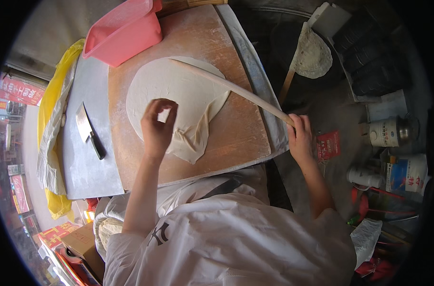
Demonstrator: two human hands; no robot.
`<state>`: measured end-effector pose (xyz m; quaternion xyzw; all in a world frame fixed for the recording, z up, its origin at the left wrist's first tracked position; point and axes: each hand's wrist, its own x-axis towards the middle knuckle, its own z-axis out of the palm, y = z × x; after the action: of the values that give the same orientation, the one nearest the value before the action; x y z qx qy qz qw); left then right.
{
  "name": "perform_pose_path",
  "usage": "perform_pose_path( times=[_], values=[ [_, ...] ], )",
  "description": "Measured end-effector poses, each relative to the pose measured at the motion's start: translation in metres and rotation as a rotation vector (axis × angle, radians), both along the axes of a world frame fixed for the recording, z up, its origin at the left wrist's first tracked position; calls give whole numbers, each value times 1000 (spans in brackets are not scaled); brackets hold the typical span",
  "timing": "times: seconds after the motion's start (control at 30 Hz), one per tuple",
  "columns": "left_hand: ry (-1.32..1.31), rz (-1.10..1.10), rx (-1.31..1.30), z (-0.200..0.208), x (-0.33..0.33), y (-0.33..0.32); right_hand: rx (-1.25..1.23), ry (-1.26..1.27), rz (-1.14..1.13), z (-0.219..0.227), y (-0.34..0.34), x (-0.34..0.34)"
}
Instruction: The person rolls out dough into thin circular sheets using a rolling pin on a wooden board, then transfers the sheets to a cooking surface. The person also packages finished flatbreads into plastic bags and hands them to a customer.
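A large thin sheet of dough [148,83] lies on the floured wooden board [248,128]. Its near right part is folded over and wrinkled, with a flap spread toward me. My right hand [300,136] grips the near end of a long wooden rolling pin [255,99], which slants over the sheet's far right side. Above the left part of the dough, my left hand [158,126] is closed in a pinch, thumb and fingers curled into a ring. Whether anything small sits between its fingertips cannot be made out.
Left of the board, a cleaver [86,126] with a black handle rests on a metal surface [90,176]. A pink plastic tub [126,38] stands at the board's far left. Beyond the right edge, a flatbread [313,57] hangs by a wooden stick [287,86] over a dark round pan.
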<state>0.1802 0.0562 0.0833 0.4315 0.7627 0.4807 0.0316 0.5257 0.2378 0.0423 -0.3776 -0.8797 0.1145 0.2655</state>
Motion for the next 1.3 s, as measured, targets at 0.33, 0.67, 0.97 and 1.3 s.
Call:
perform_pose_path(
  times=[0.33,0.67,0.97,1.3],
  values=[
    [455,-50,-169,-30,64,25,200,42,208,-9,125,-200],
    [373,-374,-81,-13,99,30,133,561,-687,-87,183,-84],
    [381,-472,-120,-4,80,8,-951,747,-425,-144,184,-99],
    [442,-326,-262,-27,51,-55,-396,611,-660,-146,179,-2]
  ],
)
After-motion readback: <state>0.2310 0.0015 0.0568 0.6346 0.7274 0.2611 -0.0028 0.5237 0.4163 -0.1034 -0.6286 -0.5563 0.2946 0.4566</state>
